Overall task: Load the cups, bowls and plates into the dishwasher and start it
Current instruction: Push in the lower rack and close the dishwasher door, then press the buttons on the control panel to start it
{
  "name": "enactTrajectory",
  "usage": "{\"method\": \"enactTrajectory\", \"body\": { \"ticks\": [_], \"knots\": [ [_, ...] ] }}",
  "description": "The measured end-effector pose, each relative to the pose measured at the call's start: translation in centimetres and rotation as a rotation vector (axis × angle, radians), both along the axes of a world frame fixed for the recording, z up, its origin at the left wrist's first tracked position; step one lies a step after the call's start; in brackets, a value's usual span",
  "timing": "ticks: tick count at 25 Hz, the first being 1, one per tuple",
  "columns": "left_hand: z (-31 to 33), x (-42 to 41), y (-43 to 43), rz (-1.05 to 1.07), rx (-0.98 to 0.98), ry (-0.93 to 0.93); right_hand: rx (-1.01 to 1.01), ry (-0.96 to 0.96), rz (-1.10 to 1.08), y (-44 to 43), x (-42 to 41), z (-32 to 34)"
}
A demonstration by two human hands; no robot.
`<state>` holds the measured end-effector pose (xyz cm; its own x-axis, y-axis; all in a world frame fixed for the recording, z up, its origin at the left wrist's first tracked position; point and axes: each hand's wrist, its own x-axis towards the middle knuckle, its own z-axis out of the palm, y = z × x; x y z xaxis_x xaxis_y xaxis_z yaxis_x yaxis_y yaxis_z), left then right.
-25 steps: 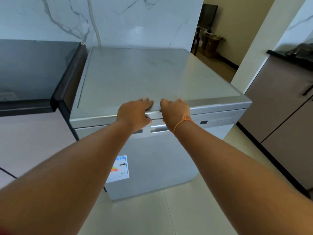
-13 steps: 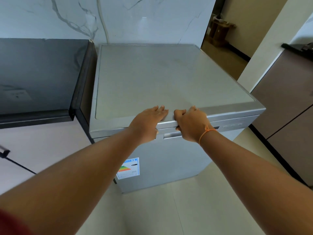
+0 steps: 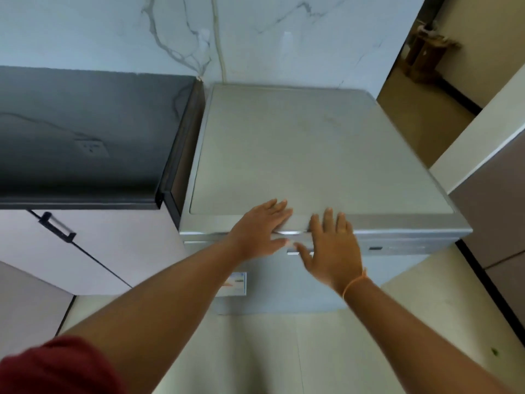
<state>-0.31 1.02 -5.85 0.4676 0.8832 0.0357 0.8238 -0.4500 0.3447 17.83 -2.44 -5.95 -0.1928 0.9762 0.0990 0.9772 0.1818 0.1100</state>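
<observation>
A silver freestanding dishwasher (image 3: 312, 155) stands against the marble wall with its door closed. My left hand (image 3: 261, 231) lies with straight fingers over the top front edge, thumb below near the door handle (image 3: 295, 252). My right hand (image 3: 332, 245) is spread open beside it, fingers over the same edge, an orange band on the wrist. The control panel (image 3: 397, 247) runs along the door's top strip to the right. No cups, bowls or plates are in view.
A dark countertop (image 3: 85, 137) over pale cabinets with a black handle (image 3: 56, 230) adjoins the dishwasher on the left. Brown cabinets (image 3: 488, 217) stand at the right. A doorway (image 3: 443, 66) opens behind on the right. Pale floor tiles (image 3: 284, 351) lie in front.
Both hands have loosened from a curled hold on the top front edge and now lie with fingers straight. My view has shifted closer and more over the dishwasher.
</observation>
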Motion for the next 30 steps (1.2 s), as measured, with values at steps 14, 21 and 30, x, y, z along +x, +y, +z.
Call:
{"method": "enactTrajectory", "body": {
  "ticks": [14, 21, 30],
  "knots": [
    [2.1, -19.0, 9.7, 0.699, -0.014, 0.239, 0.057, 0.327, 0.273, 8.3, -15.7, -0.3],
    [1.7, -22.6, 18.6, 0.524, 0.009, 0.154, 0.04, 0.309, 0.235, 17.7, -24.2, -0.2],
    [1.5, -25.1, 29.9, 0.548, 0.08, -0.067, 0.108, 0.425, 0.269, 25.9, -26.8, 0.6]
  ]
}}
